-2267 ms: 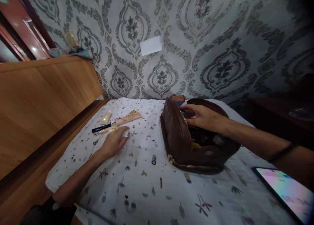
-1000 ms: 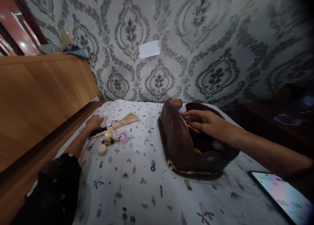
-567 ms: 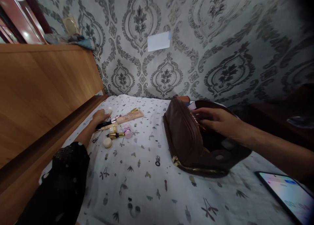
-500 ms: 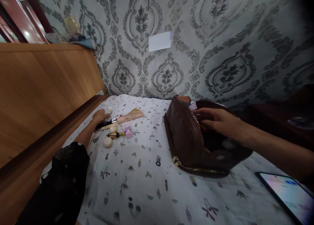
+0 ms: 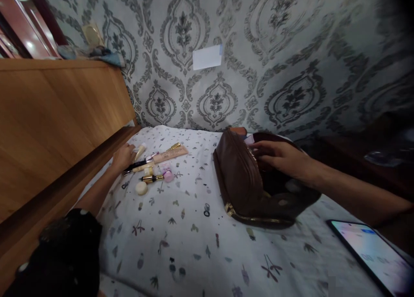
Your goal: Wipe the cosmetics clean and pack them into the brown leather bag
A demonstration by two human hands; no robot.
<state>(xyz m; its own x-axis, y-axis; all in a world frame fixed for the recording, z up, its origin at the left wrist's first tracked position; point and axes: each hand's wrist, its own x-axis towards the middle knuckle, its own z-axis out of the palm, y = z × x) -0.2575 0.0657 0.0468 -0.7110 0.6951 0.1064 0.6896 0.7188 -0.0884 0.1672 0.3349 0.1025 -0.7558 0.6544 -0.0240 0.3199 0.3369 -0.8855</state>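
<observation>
The bag (image 5: 237, 172) sits on the right half of a white sheet (image 5: 181, 254) printed with small plants and other motifs. It is dark brown, smooth and slightly shiny like leather, with rounded corners. Its gold-toned zip is undone and the top gapes open; the inside is dark, with a small yellow patch low down. No brand can be read on it.

The right hand (image 5: 284, 159) reaches over the opening, its fingers bent at the zipped edge beside a pale pink piece; whether they grasp anything cannot be told. The left hand (image 5: 123, 158) is at the far left of the sheet, fingertips beside a small cream tube (image 5: 140, 151); whether they touch or hold it is unclear.

Next to that hand lies a loose cluster: a peach tube (image 5: 170, 155) with faint lettering too blurred to read, a gold stick (image 5: 174, 147) at its far edge, a black tube (image 5: 137, 164), a black-and-gold tube (image 5: 152, 178), a pink bottle (image 5: 167, 173) and a round cream pot (image 5: 141, 187). No labels are legible on these.

At lower right, the phone (image 5: 371, 254) lies face up, its lit screen showing large, blurred digits and a blue patch near the top. A white card (image 5: 207, 57) with a bluish corner is on the patterned wall (image 5: 213, 20); no writing on it is legible.
</observation>
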